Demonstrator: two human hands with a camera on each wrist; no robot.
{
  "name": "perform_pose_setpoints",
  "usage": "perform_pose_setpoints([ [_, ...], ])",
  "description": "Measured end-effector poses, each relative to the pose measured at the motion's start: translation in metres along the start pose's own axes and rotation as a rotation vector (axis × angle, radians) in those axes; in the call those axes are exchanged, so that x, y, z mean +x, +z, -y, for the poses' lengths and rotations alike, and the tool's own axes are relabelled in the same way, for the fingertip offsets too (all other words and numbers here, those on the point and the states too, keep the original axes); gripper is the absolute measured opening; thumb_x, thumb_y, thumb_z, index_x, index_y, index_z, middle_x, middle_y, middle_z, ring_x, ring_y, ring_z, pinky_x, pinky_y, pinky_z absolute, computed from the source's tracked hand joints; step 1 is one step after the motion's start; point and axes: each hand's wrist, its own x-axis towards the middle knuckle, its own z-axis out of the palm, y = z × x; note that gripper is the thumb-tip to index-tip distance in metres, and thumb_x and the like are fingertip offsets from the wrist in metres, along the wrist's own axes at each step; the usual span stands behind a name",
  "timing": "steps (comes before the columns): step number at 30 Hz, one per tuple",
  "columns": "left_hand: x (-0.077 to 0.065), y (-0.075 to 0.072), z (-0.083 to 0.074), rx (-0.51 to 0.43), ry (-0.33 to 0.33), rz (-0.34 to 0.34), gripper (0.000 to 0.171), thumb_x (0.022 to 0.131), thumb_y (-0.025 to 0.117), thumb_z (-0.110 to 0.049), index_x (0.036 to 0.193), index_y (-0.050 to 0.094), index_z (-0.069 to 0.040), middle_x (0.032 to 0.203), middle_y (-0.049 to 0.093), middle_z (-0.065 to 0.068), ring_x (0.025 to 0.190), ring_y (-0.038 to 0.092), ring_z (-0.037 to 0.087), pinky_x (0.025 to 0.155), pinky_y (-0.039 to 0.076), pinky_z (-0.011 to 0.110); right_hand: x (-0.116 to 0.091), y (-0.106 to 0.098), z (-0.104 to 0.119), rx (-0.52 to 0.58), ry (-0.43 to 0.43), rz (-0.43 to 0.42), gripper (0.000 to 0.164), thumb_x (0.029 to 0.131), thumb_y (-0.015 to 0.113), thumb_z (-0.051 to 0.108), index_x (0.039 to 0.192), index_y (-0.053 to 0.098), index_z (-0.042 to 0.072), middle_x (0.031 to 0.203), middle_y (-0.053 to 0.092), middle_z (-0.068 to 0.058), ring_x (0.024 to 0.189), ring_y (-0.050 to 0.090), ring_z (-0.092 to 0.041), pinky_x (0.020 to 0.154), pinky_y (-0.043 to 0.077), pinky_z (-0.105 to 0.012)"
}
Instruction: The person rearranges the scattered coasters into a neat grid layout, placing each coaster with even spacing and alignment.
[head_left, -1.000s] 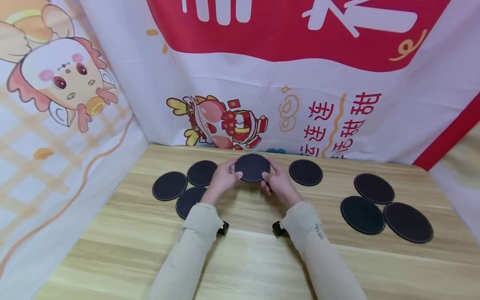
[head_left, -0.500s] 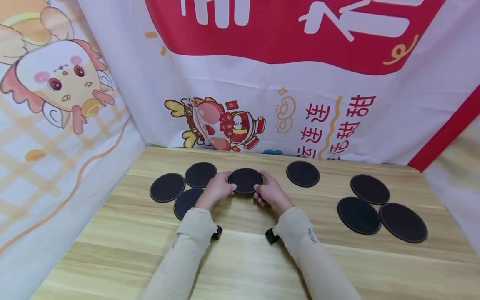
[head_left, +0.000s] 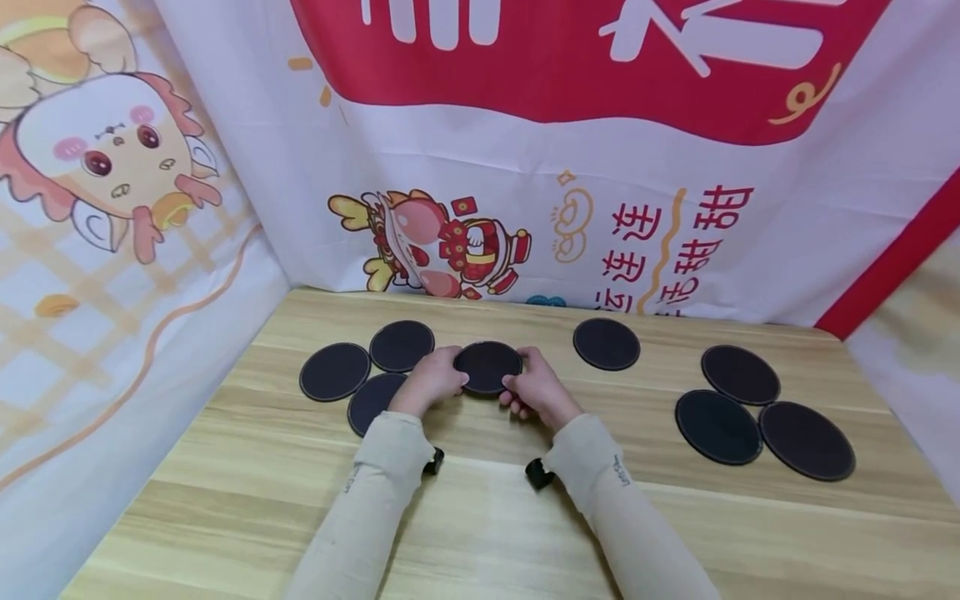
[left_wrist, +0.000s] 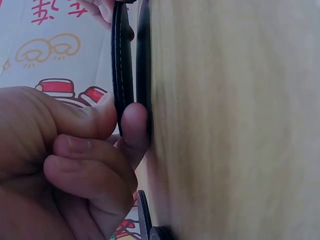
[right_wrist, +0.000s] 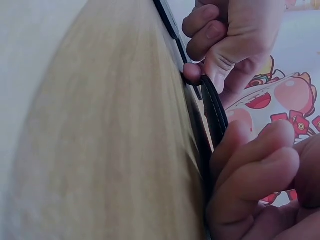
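Both hands hold one round black coaster (head_left: 489, 367) with a stitched rim, near the back middle of the table. My left hand (head_left: 430, 382) pinches its left edge, thumb on top and a finger beneath; the left wrist view shows this pinch on the coaster's rim (left_wrist: 121, 65). On the opposite edge, my right hand (head_left: 542, 388) grips it with the thumb above and the other fingers curled below. A gap shows between the held coaster and the tabletop in the left wrist view, where another dark edge (left_wrist: 143, 65) runs along the wood.
Left of the hands lie three matching coasters (head_left: 335, 372) in a cluster, one partly covered by the left forearm. A single coaster (head_left: 606, 343) lies right of the hands. Three more coasters (head_left: 718, 427) cluster at far right. Printed cloth (head_left: 465, 150) hangs behind the wooden table (head_left: 487, 517).
Both hands have brought the held coaster down the view, toward the person, and slightly left. It has moved very little in the last half second. The other coasters stay put.
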Motion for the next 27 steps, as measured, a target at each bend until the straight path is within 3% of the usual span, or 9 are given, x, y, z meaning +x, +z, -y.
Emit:
perform_pose_setpoints([
  [17,-0.0007,-0.0039,-0.0011,0.052,0.022,0.021,0.057,0.097,0.062,-0.012,0.151,0.046,-0.003,0.146,0.051,0.019,0.127,0.051,0.034,0.106,0.041,0.047,-0.0017,-0.0001,0.0013,-0.072,0.005,0.030,0.052,0.103,0.056,0.007,0.146,0.026,0.008,0.069,0.069,-0.013,0.044,0.050,-0.013,0.039,0.040,-0.024],
  [19,-0.0012,-0.0034,-0.0009,0.055,0.014,0.017,0.057,0.097,0.062,-0.012,0.151,0.046,-0.004,0.146,0.052,0.018,0.121,0.054,0.034,0.098,0.046,0.044,-0.0019,0.0001,0.0008,-0.087,0.002,0.026,0.051,0.103,0.057,0.007,0.144,0.028,0.008,0.069,0.069,-0.014,0.044,0.050,-0.013,0.039,0.039,-0.023],
  [22,-0.0019,-0.0022,-0.0006,0.051,0.001,0.013,0.058,0.096,0.061,-0.011,0.151,0.046,-0.005,0.142,0.054,0.018,0.104,0.061,0.033,0.075,0.053,0.038,-0.0018,0.0009,0.0002,-0.103,0.001,0.023,0.048,0.102,0.057,0.006,0.141,0.030,0.009,0.070,0.069,-0.014,0.044,0.050,-0.014,0.039,0.040,-0.024],
  [25,-0.0021,-0.0013,-0.0008,0.041,-0.006,0.014,0.059,0.094,0.060,-0.009,0.151,0.045,-0.005,0.139,0.056,0.019,0.085,0.065,0.031,0.053,0.050,0.032,-0.0024,0.0017,0.0002,-0.114,-0.002,0.021,0.047,0.101,0.057,0.005,0.140,0.031,0.008,0.071,0.069,-0.015,0.044,0.051,-0.014,0.039,0.041,-0.025],
  [27,-0.0019,-0.0008,-0.0011,0.032,-0.011,0.018,0.059,0.094,0.060,-0.009,0.151,0.045,-0.005,0.138,0.056,0.019,0.074,0.065,0.028,0.047,0.047,0.029,-0.0030,0.0022,-0.0001,-0.118,-0.005,0.019,0.047,0.101,0.057,0.005,0.141,0.032,0.008,0.072,0.069,-0.016,0.044,0.052,-0.015,0.039,0.042,-0.025],
])
